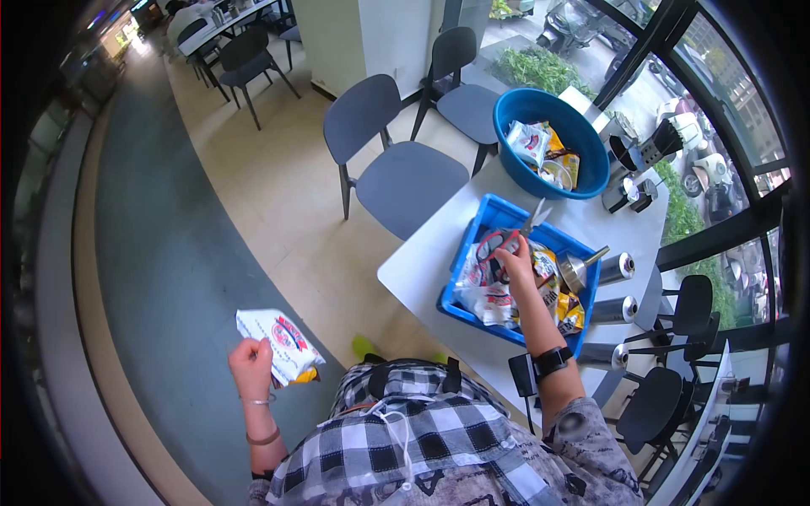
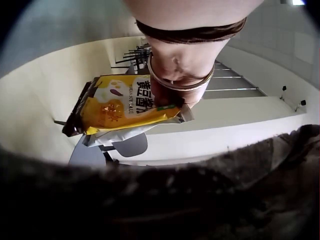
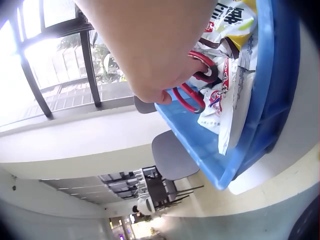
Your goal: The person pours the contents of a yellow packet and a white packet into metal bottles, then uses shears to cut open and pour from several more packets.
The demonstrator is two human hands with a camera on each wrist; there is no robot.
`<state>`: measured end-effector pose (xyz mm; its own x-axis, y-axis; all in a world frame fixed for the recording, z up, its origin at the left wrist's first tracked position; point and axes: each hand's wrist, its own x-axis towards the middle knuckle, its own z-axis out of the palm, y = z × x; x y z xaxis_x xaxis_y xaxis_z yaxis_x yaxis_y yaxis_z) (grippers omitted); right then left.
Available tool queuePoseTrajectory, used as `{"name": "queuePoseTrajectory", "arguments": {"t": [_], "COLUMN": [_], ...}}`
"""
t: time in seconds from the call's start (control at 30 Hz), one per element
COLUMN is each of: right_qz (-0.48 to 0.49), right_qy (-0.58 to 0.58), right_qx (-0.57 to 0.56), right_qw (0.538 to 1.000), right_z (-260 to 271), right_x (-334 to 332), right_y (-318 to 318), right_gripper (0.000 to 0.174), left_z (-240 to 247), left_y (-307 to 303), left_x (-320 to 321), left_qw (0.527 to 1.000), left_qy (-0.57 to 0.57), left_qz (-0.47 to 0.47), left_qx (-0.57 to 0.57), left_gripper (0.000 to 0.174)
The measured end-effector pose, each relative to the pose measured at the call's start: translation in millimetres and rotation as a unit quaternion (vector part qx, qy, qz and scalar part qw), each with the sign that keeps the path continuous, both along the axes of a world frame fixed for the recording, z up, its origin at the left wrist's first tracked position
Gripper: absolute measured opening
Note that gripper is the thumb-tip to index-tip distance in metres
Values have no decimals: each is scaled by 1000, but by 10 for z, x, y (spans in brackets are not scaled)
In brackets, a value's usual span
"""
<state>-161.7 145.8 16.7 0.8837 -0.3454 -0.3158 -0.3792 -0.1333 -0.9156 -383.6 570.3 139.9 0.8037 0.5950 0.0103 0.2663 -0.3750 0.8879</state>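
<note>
My left hand [image 1: 251, 368] grips a white packet [image 1: 285, 344] with red print, held out over the floor at the left; in the left wrist view a yellow packet [image 2: 117, 102] shows with a white one behind it. Red-handled scissors [image 1: 492, 245] are held by my right hand [image 1: 516, 260] above the blue crate [image 1: 449, 295], blades pointing up and away. In the right wrist view the fingers are at the red handle loops [image 3: 191, 101], over white packets [image 3: 235, 102]. The blade tips are out of that view.
A round teal basin [image 1: 506, 160] with packets stands behind the crate on the white table [image 1: 413, 268]. Metal canisters [image 1: 614, 309] and a funnel [image 1: 575, 271] are at the crate's right side, moka pots [image 1: 623, 194] at the window. Grey chairs [image 1: 409, 181] stand beyond the table.
</note>
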Motion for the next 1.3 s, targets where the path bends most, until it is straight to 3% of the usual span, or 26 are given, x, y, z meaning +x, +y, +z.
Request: {"name": "queuePoseTrajectory", "arguments": {"t": [0.03, 0.1, 0.13, 0.17, 0.23, 0.27, 0.3, 0.33, 0.37, 0.4, 0.43, 0.53, 0.57, 0.63, 0.73, 0.87, 1.0, 1.1, 1.3], "right_qz": [-7, -130, -176, -185, -184, -176, -178, -136, -94, -80, -85, 49, 116, 226, 322, 317, 292, 191, 99], "right_qy": [-4, -156, -152, -154, -39, -78, -79, -108, -136, -153, -157, -145, -134, -208, -237, -266, -236, -246, -258], "right_qx": [-4, -166, -89, -96, 57, 111, 109, 149, 190, 223, 221, 139, 117, 200, 132, 175, 178, 163, 164], "right_qw": [1000, 965, 968, 966, 980, 975, 975, 973, 968, 959, 959, 978, 977, 931, 907, 893, 910, 936, 947], "right_z": [-204, -468, -64, 148, 390, 458, 524, 593, 683, 854, 1033, 1434, 1433, 1524, 1589, 1703, 1718, 1702, 1726], "right_x": [47, 88, -23, -87, -205, -260, -291, -315, -341, -377, -409, -443, -418, -398, -267, -113, -103, -175, -346], "right_y": [-18, -39, 144, 181, 241, 303, 379, 465, 548, 714, 857, 1289, 1315, 1553, 1726, 1648, 1276, 1033, 514], "right_gripper": [71, 70, 70, 70, 76, 66, 66, 64, 62, 47, 47, 44, 48, 56, 65, 64, 60, 56, 56], "left_z": [-61, -207, -247, -280, -259, -205, -137, -75, 2, 86, 200, 477, 532, 645, 790, 1020, 1120, 1123, 1072], "left_y": [145, 445, 554, 656, 818, 861, 896, 937, 967, 984, 962, 796, 713, 500, 120, -464, -971, -1288, -1917], "left_x": [-39, -100, -98, -97, -22, 39, 109, 194, 302, 434, 583, 1064, 1206, 1498, 1889, 2215, 2407, 2521, 2673], "left_qw": [1000, 999, 999, 1000, 1000, 998, 995, 995, 984, 968, 952, 887, 869, 823, 758, 670, 633, 622, 588], "left_qy": [-4, 5, 3, -3, -8, 8, 24, 23, 14, 4, -13, -38, -49, -77, -118, -154, -165, -180, -146], "left_qz": [-7, 8, -4, -9, -21, -56, -89, -91, -158, -226, -279, -438, -474, -546, -622, -698, -722, -725, -766], "left_qx": [-4, 37, 32, 12, -10, 16, 42, 40, 76, 112, 123, 138, 131, 138, 157, 201, 225, 233, 214], "left_gripper": [21, 21, 21, 21, 20, 20, 20, 20, 21, 21, 21, 20, 20, 21, 20, 17, 16, 15, 8]}}
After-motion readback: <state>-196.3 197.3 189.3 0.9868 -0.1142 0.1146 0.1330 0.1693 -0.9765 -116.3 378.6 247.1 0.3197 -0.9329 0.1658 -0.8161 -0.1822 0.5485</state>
